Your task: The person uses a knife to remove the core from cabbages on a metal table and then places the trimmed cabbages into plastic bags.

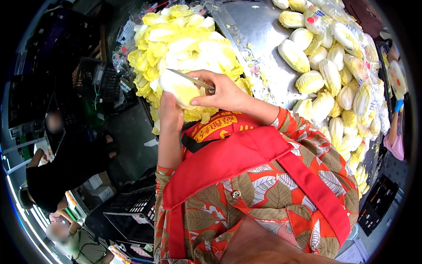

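Note:
My left hand [171,114] supports a pale napa cabbage [179,90] from its near left side. My right hand [222,90] grips a small knife [194,80], its blade pointing to the upper left across the cabbage. The thumb of that hand rests against the cabbage's lower right side. Part of the knife is hidden by my fingers. Right behind the cabbage rises a large heap of loose yellow and white cabbage leaves [184,43].
Many whole napa cabbages [310,82], some in clear plastic bags, cover the right of a metal table [254,29]. Black plastic crates [128,214] stand at lower left. People [72,165] are at left, and a blue-gloved hand [399,105] shows at far right.

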The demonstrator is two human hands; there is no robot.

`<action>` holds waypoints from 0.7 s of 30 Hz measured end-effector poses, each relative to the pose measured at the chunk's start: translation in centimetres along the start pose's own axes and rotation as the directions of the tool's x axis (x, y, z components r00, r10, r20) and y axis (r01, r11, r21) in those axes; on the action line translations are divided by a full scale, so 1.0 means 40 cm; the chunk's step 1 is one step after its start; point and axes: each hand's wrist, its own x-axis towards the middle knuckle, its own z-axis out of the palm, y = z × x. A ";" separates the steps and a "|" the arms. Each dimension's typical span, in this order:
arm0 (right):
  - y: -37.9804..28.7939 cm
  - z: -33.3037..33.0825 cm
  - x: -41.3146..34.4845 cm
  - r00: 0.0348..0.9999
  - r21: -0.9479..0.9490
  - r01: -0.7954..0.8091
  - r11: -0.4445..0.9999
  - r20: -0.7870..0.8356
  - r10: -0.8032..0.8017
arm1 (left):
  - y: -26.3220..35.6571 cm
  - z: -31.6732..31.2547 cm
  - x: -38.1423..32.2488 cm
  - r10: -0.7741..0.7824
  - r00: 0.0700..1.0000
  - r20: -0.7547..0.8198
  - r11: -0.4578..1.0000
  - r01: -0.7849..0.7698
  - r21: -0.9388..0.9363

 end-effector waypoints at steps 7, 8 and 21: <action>-0.003 -0.010 -0.017 0.988 -0.077 0.013 0.997 -0.154 -0.025 | 0.023 0.033 0.011 -0.104 0.994 0.026 0.952 0.107 -0.286; -0.001 -0.009 -0.017 0.983 -0.128 0.051 0.991 -0.170 -0.072 | 0.031 0.045 0.014 -0.108 0.994 0.015 0.943 0.108 -0.315; -0.011 -0.015 -0.028 0.920 0.286 -0.183 0.941 -0.288 0.267 | 0.025 0.065 0.030 -0.047 0.992 0.121 0.987 0.064 -0.145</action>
